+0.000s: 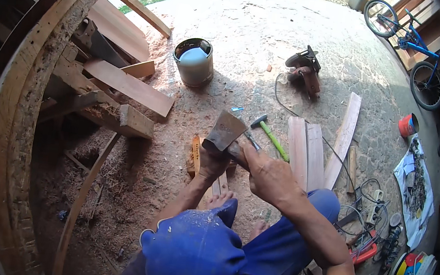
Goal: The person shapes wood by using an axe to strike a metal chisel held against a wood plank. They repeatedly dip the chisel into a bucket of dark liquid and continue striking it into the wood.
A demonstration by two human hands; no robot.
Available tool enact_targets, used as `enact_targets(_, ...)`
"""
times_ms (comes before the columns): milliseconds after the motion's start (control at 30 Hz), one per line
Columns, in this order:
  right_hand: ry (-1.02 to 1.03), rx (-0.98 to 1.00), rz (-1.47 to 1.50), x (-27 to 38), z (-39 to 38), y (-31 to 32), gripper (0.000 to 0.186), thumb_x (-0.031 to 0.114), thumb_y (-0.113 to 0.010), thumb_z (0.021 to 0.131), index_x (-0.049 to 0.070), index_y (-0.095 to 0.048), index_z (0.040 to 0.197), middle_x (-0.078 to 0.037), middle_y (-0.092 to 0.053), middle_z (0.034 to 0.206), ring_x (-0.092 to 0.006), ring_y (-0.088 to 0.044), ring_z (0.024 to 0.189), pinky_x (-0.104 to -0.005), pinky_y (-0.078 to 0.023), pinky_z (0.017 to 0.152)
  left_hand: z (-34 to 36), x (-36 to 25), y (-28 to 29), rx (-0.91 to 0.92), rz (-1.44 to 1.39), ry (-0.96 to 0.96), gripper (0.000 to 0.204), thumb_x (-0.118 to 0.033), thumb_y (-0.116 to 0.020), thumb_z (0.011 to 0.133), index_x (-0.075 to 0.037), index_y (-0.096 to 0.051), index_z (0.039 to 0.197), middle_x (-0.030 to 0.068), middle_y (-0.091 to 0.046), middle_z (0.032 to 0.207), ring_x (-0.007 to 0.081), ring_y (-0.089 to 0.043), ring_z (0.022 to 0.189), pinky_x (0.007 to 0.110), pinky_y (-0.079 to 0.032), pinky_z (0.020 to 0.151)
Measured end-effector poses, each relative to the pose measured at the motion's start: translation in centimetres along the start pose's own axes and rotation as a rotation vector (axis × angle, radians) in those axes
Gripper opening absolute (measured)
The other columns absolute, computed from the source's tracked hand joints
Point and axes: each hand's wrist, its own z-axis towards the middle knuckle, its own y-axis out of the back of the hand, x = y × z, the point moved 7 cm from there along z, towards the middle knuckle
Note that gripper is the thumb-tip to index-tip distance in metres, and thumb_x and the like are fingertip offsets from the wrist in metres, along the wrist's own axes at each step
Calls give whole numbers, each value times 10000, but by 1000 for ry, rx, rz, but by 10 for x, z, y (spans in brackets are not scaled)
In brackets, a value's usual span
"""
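My right hand point(275, 181) is closed around the wooden handle of a hatchet point(224, 131), whose broad, worn metal head points up and to the left. My left hand point(212, 164) is right under the hatchet head, which hides most of its fingers, so I cannot tell what it holds. Beside it is a yellow-orange strip point(195, 154) with dark marks, next to pieces of wood. Just beyond my right hand, a green-handled hammer point(271, 137) lies on the ground, with a slim metal tool point(252, 140) near it. My bare foot point(220, 199) rests below my hands.
A round bucket point(195, 70) stands ahead; a corded power saw point(306, 74) sits farther right. Pale planks point(315, 155) lie to the right, near tangled cables point(374, 213). Stacked timber point(21, 128) fills the left side. A red can point(408, 125) and blue bicycle point(410, 43) are far right.
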Motion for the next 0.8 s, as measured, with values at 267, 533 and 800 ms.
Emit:
enact_targets(267, 43, -213, 206, 28, 50, 70, 603, 70, -625, 870, 91, -398, 1428, -266, -684, 895, -460, -689, 826, -555, -539, 704, 106, 55, 32, 64, -149, 393, 141, -72, -746, 832, -5, -707, 950, 35, -717, 907, 183, -693, 847, 334, -553, 746)
enact_targets(533, 14, 128, -43, -12, 40, 24, 485, 54, -612, 842, 53, -439, 1295, -272, -701, 924, -439, -708, 893, -523, -569, 774, 38, 14, -5, -335, -119, -53, 241, -256, -746, 905, -46, -674, 998, 27, -658, 924, 148, -630, 895, 335, -520, 821)
enact_targets(800, -104, 67, -54, -31, 131, 24, 431, 106, -622, 877, 39, -405, 1244, -288, -686, 870, -484, -680, 887, -552, -546, 806, 130, 106, -5, -301, -168, 256, 230, -123, -770, 859, 3, -715, 1044, 95, -762, 981, 152, -714, 878, 334, -561, 777)
